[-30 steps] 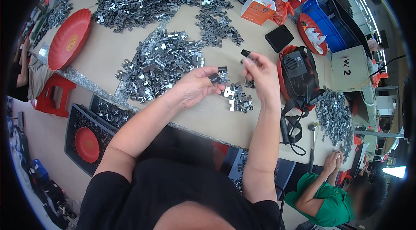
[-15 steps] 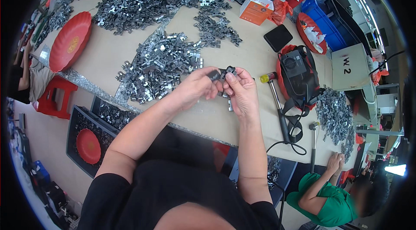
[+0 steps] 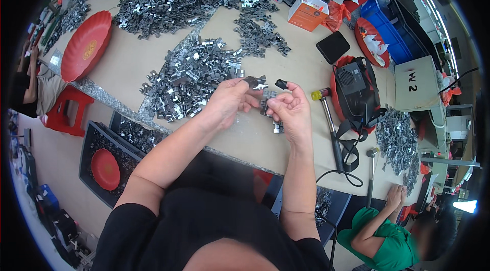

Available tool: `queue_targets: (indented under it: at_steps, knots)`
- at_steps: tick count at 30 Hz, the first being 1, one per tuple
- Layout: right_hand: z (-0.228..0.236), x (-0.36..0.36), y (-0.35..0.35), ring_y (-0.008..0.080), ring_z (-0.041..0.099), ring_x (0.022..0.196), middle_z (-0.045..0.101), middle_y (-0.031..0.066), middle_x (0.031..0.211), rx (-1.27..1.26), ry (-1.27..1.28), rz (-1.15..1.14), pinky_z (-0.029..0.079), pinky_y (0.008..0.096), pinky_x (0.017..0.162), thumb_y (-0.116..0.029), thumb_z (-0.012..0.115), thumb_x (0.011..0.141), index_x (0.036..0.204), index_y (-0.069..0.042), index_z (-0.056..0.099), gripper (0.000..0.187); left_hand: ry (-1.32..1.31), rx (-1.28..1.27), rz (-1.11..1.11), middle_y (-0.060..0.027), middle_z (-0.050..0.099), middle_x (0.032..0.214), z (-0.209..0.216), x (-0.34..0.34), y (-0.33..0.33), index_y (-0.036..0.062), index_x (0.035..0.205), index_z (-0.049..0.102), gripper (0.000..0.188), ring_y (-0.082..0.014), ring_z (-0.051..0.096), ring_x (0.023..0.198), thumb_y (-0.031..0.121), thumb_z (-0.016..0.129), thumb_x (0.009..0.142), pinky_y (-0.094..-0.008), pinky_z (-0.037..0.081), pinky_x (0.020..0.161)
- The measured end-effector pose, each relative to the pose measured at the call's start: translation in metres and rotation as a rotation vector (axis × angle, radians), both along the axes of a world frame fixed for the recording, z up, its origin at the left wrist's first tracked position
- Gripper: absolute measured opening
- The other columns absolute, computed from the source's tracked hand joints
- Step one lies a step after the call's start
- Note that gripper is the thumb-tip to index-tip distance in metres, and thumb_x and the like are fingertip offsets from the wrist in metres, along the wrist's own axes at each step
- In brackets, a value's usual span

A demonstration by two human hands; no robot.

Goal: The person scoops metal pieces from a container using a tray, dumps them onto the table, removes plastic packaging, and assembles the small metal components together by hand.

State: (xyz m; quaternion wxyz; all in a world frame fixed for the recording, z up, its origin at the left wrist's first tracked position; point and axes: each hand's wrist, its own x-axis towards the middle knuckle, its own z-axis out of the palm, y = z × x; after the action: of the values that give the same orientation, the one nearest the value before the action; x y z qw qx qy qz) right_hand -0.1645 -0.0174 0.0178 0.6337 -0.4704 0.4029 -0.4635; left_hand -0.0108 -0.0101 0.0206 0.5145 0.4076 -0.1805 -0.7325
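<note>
In the head view, I see the two hands parted: half a second ago their fingertips met over the small metal parts, and now a narrow gap lies between them. I take that to mean that whatever contact they shared is over and each hand is on its own again.

The left hand [image 3: 227, 101] has thumb and forefinger pinched on a clip [image 3: 261, 82], which juts toward the right hand; its other fingers curl loosely. I read the dark patch at that pinch as a finger cover, though blur keeps me from being sure.

The right hand [image 3: 292, 115] has changed more. Its forefinger, with a black cap [image 3: 280, 84] on the tip, has lifted away from the thumb, and the other fingers are bent. Blurred metal shows by the thumb; I cannot tell whether it is pinched or lies on the table [image 3: 306, 54] behind.

Just below the right fingertips I have a few loose clips [image 3: 278, 128], partly hidden by the hand. The near pile [image 3: 191, 79] lies just beyond the left hand, and the far pile [image 3: 178, 0] sits well apart. Right of the right hand, a hammer [image 3: 332, 125] lies untouched, its yellow-tipped head near a black device [image 3: 352, 79].
</note>
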Motion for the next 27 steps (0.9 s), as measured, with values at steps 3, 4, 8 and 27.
queue_targets:
  at_steps: [3,4,8,27]
  knots:
    - [0.003,0.009,0.002,0.0102,0.055,0.056,0.056,0.0082,0.071,-0.015,0.095,-0.024,0.037,0.016,0.042,0.001,0.062,0.07,0.109,0.004,0.033,0.048,-0.084,-0.11,-0.046,-0.0009,0.051,0.063,-0.019,0.0,-0.001,0.0018,0.076,0.056,0.016,-0.0065,0.041,0.051,0.011,0.044,0.082,-0.019,0.033,0.048]
    - [0.003,0.01,0.002,0.0102,0.055,0.056,0.056,0.0082,0.071,-0.014,0.095,-0.025,0.037,0.016,0.042,0.001,0.062,0.07,0.109,0.004,0.033,0.048,-0.084,-0.109,-0.047,-0.0009,0.051,0.063,-0.023,0.0,-0.001,0.0018,0.076,0.056,0.016,-0.0065,0.041,0.051,0.011,0.044,0.082,-0.019,0.033,0.048]
    - [-0.001,0.006,-0.002,0.0108,0.055,0.056,0.056,0.0095,0.07,0.038,0.162,-0.029,0.039,0.0171,0.043,0.001,0.062,0.07,0.108,0.007,0.035,0.047,-0.148,-0.158,-0.068,-0.0002,0.049,0.059,-0.025,0.0,-0.001,0.0026,0.07,0.056,0.017,-0.0059,0.041,0.051,0.01,0.044,0.08,-0.019,0.032,0.047]
    - [0.001,-0.007,-0.009,0.0113,0.056,0.05,0.058,0.0099,0.064,0.242,0.077,0.098,0.047,0.0193,0.044,-0.001,0.064,0.069,0.081,0.005,0.053,0.017,-0.484,-0.683,-0.079,-0.001,0.051,0.078,-0.036,-0.004,0.004,-0.0021,0.084,0.058,0.015,-0.005,0.047,0.065,0.003,0.046,0.079,-0.017,0.037,0.056]
